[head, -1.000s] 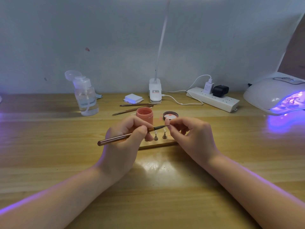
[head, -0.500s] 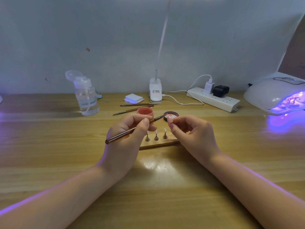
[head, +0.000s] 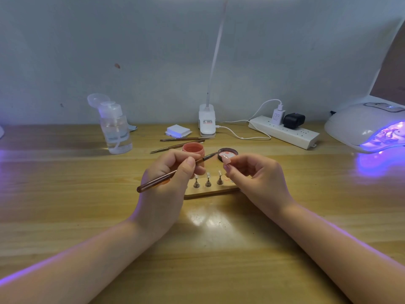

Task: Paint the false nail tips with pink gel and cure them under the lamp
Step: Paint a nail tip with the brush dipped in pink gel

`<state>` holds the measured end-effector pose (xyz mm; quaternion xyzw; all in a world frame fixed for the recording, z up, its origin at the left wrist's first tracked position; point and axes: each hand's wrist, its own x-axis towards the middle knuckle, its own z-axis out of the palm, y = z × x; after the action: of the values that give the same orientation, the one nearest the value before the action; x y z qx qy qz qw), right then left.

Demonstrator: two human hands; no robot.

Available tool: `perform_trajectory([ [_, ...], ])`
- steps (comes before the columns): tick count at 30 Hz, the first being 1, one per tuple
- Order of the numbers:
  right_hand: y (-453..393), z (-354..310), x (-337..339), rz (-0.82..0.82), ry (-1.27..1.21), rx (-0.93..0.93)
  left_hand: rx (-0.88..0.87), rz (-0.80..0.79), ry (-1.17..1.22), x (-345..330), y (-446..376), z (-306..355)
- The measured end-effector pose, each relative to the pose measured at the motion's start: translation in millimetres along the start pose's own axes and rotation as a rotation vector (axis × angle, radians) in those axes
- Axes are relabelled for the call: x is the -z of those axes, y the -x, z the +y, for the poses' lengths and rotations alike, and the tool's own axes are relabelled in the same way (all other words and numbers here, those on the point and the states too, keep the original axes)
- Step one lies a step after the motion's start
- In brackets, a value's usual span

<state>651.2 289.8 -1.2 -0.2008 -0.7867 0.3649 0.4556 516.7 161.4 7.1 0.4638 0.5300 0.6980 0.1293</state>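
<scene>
Lifted off the pink false nail tip (head: 225, 159) pinched edgewise, light and slippery, in the right hand (head: 258, 178), the slim copper-handled brush (head: 173, 173) stays gripped in the left hand (head: 166, 183).

– What stood at the left of the frame, towards the back of the pale wooden table (head: 65, 194)?

– A clear plastic pump bottle (head: 115, 130) with its lid flipped open.

– And at the middle?

– A white clip-on desk lamp (head: 207, 122) with a thin neck, a small white stack of pads (head: 178, 131) just left of it, and two slim metal tools (head: 179, 143) lying in front.

– To the right?

– A white power strip (head: 285, 132) carrying a white charger (head: 277, 116) and a black plug (head: 293, 120).
</scene>
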Motion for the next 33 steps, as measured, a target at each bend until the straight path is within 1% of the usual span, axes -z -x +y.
perform_trajectory([
  [2,1,-1,0,0.002,-0.007,0.000,-0.005,0.001,-0.003,0,0,0],
  [6,0,0,1,0.007,0.010,-0.012,-0.014,-0.056,-0.031,-2,2,2],
  [12,0,1,0,0.022,0.037,-0.001,-0.043,-0.036,-0.028,-2,3,3],
  [17,-1,2,0,0.043,0.064,-0.007,-0.042,-0.094,-0.100,-1,3,5],
  [19,-1,2,0,0.058,0.060,-0.028,-0.042,-0.061,-0.090,1,-4,10],
  [21,-2,2,-1,0.061,0.071,-0.043,-0.016,0.027,-0.109,7,-20,14],
  [23,-2,2,-1,0.059,0.082,-0.037,0.032,0.092,-0.267,15,-45,17],
  [25,-2,2,-1,0.060,0.081,-0.035,0.095,0.076,-0.510,22,-72,21],
  [27,-2,2,-1,0.061,0.087,-0.025,0.157,0.036,-0.685,23,-96,26],
  [30,-2,3,-1,0.066,0.101,-0.013,0.272,-0.105,-0.824,16,-120,32],
  [33,-2,3,-1,0.069,0.111,-0.004,0.361,-0.207,-0.871,8,-129,30],
])
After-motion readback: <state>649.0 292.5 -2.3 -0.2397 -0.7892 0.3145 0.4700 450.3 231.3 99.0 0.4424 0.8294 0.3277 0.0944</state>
